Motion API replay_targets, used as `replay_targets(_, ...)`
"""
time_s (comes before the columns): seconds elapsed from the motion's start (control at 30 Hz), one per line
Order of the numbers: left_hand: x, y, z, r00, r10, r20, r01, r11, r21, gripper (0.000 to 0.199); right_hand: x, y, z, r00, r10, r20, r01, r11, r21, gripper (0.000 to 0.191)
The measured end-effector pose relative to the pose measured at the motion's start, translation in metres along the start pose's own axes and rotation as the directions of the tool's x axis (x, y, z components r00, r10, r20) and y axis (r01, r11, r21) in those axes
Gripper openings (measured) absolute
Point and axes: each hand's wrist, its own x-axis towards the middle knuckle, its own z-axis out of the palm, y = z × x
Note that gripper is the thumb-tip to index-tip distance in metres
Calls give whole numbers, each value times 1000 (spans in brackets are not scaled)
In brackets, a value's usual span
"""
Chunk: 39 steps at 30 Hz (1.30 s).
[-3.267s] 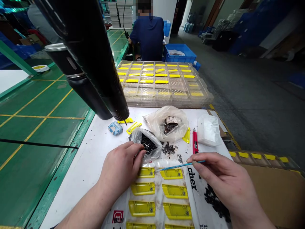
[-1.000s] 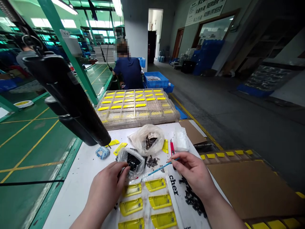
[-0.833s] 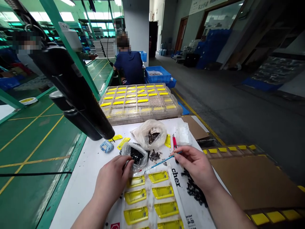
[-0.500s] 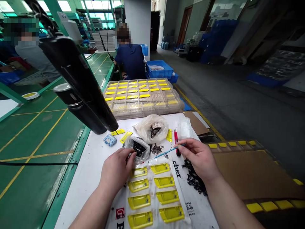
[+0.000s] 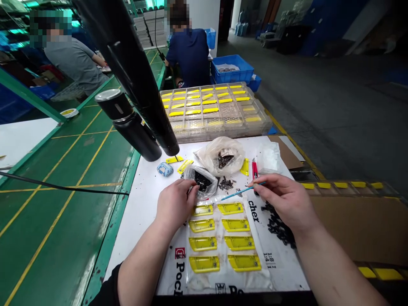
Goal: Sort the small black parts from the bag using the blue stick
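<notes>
My right hand (image 5: 283, 197) pinches a thin blue stick (image 5: 237, 194) near its right end. The stick's tip points left, just above the rows of yellow plastic pieces (image 5: 239, 243). These lie in two columns on a white printed plastic sheet (image 5: 266, 276), each with a small round metal-looking spot. My left hand (image 5: 178, 199) has its fingers curled together at the left edge of a small clear bag (image 5: 210, 193) of tiny black parts; what the fingertips hold, if anything, is hidden. Behind it stands a larger open bag (image 5: 207, 155) with dark small parts.
A red utility knife (image 5: 254, 169) and a heap of black parts (image 5: 279, 225) lie at the right. A black tool (image 5: 149, 85) hangs at the left by a black bottle (image 5: 137, 131). Stacked clear trays (image 5: 219, 131) hold yellow pieces. Two people sit beyond.
The view has shifted, so the bench appears further right and higher. Both hands keep nearly the same places over the bench, the right with the blue stick.
</notes>
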Motion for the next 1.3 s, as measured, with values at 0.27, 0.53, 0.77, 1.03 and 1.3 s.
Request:
replay_targets(0.27, 1, -3, 3, 1000, 0, 2, 0, 1000, -21, 34, 0, -4, 2, 999, -27, 25, 27, 999, -20, 23)
replay_targets(0.53, 1, -4, 5, 1000, 19, -14, -20, 1000, -18, 30, 0, -2, 2, 998, -51, 47, 51, 999, -9, 18)
replay_targets(0.77, 0, -6, 7, 1000, 16, -21, -16, 1000, -14, 30, 0, 1, -1, 992, -60, 113, 62, 998, -13, 15)
replay_targets(1.03, 2, -5, 7, 1000, 10, -8, -10, 1000, 4, 31, 1, 3, 0, 989, -60, 134, 62, 998, -7, 14)
replay_targets(1.3, 2, -4, 8, 1000, 12, -7, -12, 1000, 6, 30, -1, 3, -2, 987, -22, 158, 33, 998, -62, 15)
